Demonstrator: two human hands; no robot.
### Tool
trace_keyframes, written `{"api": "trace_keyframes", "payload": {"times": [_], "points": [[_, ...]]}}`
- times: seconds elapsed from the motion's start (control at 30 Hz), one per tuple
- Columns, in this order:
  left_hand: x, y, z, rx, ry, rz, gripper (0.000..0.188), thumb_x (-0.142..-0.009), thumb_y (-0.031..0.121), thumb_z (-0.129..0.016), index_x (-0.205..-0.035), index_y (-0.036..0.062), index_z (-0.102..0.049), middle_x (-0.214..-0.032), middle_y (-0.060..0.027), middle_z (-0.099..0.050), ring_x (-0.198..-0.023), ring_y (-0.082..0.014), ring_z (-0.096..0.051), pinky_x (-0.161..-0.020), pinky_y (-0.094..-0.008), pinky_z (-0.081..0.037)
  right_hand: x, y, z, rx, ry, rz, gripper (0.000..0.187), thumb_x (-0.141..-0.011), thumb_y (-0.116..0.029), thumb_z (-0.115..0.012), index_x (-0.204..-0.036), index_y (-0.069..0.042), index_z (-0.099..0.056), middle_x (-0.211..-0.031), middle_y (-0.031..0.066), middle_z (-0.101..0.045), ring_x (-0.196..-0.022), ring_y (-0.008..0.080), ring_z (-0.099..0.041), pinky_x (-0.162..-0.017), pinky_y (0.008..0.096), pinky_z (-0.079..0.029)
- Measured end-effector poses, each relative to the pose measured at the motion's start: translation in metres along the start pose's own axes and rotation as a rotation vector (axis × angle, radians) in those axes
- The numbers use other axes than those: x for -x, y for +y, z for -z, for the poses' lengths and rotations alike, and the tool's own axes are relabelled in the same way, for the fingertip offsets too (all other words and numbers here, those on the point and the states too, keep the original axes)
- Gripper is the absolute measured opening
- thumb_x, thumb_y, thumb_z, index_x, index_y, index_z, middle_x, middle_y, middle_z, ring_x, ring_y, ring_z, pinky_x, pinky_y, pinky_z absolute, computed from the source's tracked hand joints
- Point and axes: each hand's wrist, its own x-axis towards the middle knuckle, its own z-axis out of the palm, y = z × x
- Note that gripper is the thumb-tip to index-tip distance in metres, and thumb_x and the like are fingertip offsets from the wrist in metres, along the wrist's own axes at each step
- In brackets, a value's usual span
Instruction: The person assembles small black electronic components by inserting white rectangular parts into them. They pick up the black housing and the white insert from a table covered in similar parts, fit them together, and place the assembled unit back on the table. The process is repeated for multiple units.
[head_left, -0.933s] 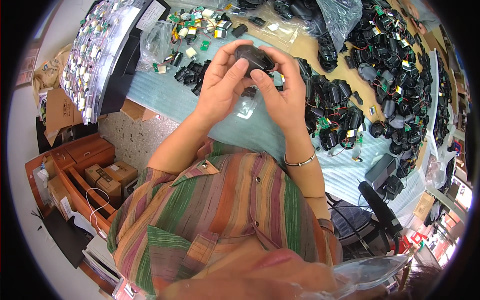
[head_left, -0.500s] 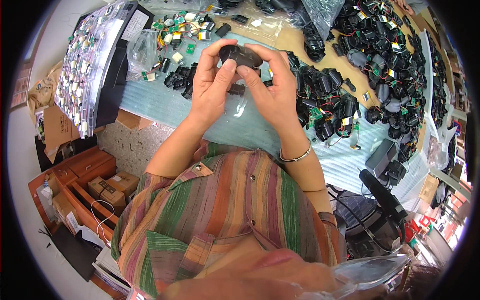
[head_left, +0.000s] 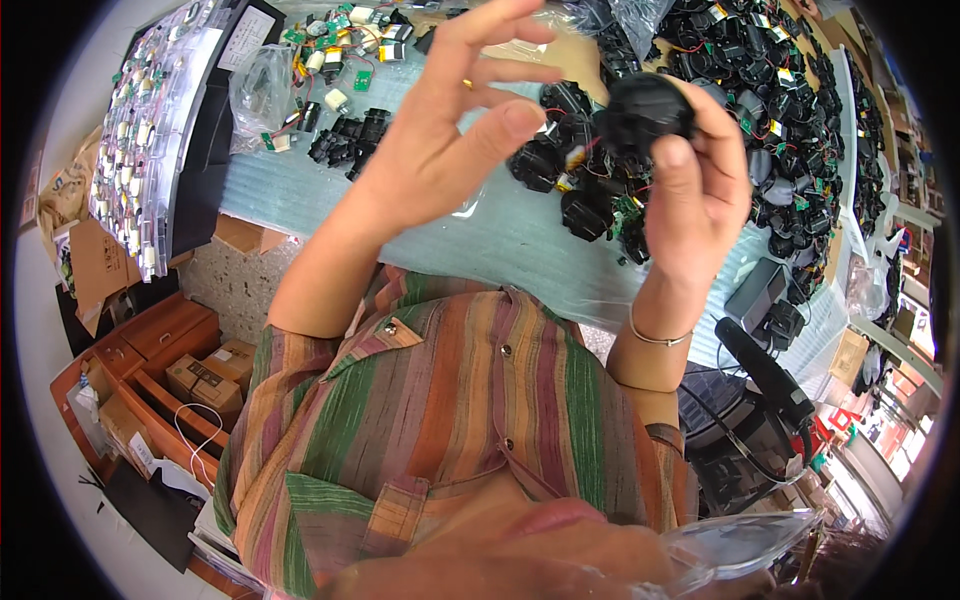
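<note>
My right hand (head_left: 700, 195) was curled around a round black part (head_left: 645, 108). My thumb was on the near side and my fingers went around the other side. The part was up in the air over the tabletop (head_left: 290, 195), in front of a heap of black pieces (head_left: 585, 213) with thin wires. It was a bit blurry, so I could not tell its small bits.

My left hand (head_left: 430, 145) was wide open, with the fingers spread out and the thumb pointing at the black part. It was well apart from the part, and I could see nothing held in it. Near my left arm, a clump of small black pieces (head_left: 350, 145) lay on the tabletop. Behind that were little green boards (head_left: 363, 80) and a crinkly clear bag (head_left: 262, 95). A much bigger black pile (head_left: 760, 60) was on my right.
</note>
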Motion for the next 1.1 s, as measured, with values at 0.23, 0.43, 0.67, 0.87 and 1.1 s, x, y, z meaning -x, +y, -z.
{"api": "trace_keyframes", "payload": {"times": [0.23, 0.43, 0.67, 0.87, 1.1], "points": [[0.031, -0.026, 0.034, -0.851, -0.241, 0.201, 0.044, -0.084, 0.014, -0.074, -0.125, 0.0067, -0.061, -0.125, -0.0125, -0.062, -0.116, -0.0334, -0.059, -0.097, -0.0412, -0.048, 0.03, 0.008, 0.046, 0.372, -0.042, -0.356, 0.032, -0.094, -0.007, -0.068, -0.125, 0.0, -0.06, -0.11, 0.0057, -0.067, -0.093, 0.0088, -0.059, -0.081, 0.0228, -0.049], [0.046, -0.028, 0.047, -0.994, -0.319, 0.234, 0.043, -0.08, 0.014, -0.076, -0.12, 0.0075, -0.063, -0.124, -0.0129, -0.062, -0.111, -0.0344, -0.057, -0.095, -0.042, -0.046, 0.04, 0.02, 0.047, 1.151, -0.274, -0.113, 0.034, -0.084, -0.02, -0.076, -0.114, -0.008, -0.067, -0.102, 0.0073, -0.062, -0.095, 0.0267, -0.054, -0.091, 0.0363, -0.036], [0.04, -0.025, 0.054, -0.971, -0.253, 0.222, 0.036, -0.081, 0.016, -0.074, -0.114, 0.0061, -0.065, -0.112, -0.0127, -0.064, -0.106, -0.0342, -0.057, -0.093, -0.0436, -0.046, 0.044, 0.023, 0.051, 1.254, -0.246, -0.098, 0.032, -0.085, -0.02, -0.074, -0.115, -0.011, -0.069, -0.105, 0.0063, -0.059, -0.099, 0.0261, -0.051, -0.09, 0.039, -0.034], [-0.002, -0.034, 0.078, -1.057, -0.074, 0.097, 0.034, -0.085, 0.014, -0.071, -0.117, 0.0063, -0.064, -0.116, -0.0142, -0.065, -0.112, -0.0367, -0.057, -0.096, -0.0442, -0.046, 0.042, 0.016, 0.05, 1.306, -0.301, -0.117, 0.037, -0.086, -0.019, -0.073, -0.122, -0.011, -0.068, -0.114, 0.0066, -0.058, -0.105, 0.027, -0.051, -0.092, 0.0401, -0.034], [-0.062, -0.077, 0.092, -1.199, 0.117, 0.08, 0.037, -0.083, 0.014, -0.072, -0.118, 0.008, -0.064, -0.115, -0.0125, -0.065, -0.111, -0.0357, -0.058, -0.095, -0.043, -0.048, 0.047, 0.014, 0.048, 1.263, -0.194, -0.081, 0.047, -0.084, -0.019, -0.075, -0.129, -0.012, -0.064, -0.118, 0.0078, -0.056, -0.106, 0.0277, -0.049, -0.096, 0.0396, -0.034]]}}
